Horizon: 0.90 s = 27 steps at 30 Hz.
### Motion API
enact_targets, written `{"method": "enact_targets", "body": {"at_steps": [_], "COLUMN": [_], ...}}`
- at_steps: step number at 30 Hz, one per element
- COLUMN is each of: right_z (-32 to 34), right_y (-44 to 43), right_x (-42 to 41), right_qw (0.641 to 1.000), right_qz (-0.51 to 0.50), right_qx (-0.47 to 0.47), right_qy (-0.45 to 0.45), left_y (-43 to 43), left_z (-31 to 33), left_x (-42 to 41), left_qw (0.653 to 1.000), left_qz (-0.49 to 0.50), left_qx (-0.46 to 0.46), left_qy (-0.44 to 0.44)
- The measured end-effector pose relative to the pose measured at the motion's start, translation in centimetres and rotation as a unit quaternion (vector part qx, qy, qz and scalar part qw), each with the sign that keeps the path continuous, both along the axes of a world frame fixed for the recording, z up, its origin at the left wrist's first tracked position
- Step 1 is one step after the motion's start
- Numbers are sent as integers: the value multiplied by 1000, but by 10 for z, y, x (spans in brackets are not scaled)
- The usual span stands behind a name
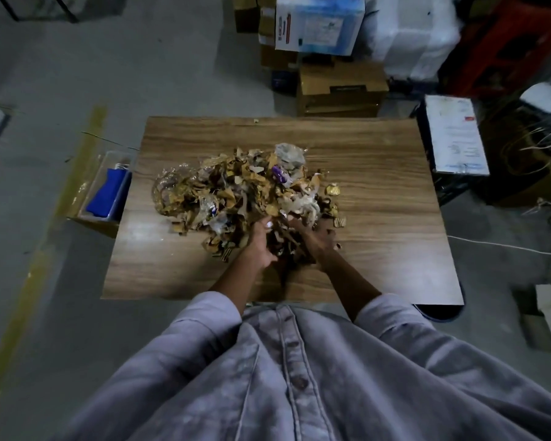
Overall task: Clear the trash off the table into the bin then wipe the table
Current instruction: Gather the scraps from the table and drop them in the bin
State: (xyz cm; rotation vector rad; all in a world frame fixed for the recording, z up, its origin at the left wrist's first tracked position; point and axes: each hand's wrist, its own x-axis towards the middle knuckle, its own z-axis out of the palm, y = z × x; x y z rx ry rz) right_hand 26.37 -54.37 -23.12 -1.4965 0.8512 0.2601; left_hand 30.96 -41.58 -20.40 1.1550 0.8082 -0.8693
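Brown crumpled scraps (245,192) heaped on the woodgrain tabletop (379,218); left hand (261,241) and right hand (314,238) clutched the heap's near edge.

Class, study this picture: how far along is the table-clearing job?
Done: nothing visibly; the trash pile still sits on the table. In hand: the left hand and right hand dig into its near edge. Left: binning everything, including the stray scrap at the far edge, then wiping.

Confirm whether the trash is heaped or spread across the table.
Heaped: one pile in the middle of the table, bare wood around it.
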Motion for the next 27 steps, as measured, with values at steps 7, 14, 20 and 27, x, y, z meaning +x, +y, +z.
{"method": "enact_targets", "body": {"at_steps": [7, 14, 20, 27], "right_z": [-1, 2, 1, -3], "right_y": [12, 13, 9, -12], "right_x": [10, 16, 18, 21], "right_qw": [999, 997, 988, 978], "right_qz": [6, -68, -147, -196], "right_qx": [-8, 12, -31, -65], "right_qy": [-40, -48, -27, -31], "left_y": [-11, -26, -41, -26], "left_z": [-8, 5, 16, 13], "left_x": [-1, 5, -2, 2], "left_qw": [999, 993, 967, 982], "left_qz": [-27, -96, -221, -171], "left_qx": [-17, 40, 67, -13], "left_qy": [-4, -53, -108, -83]}}
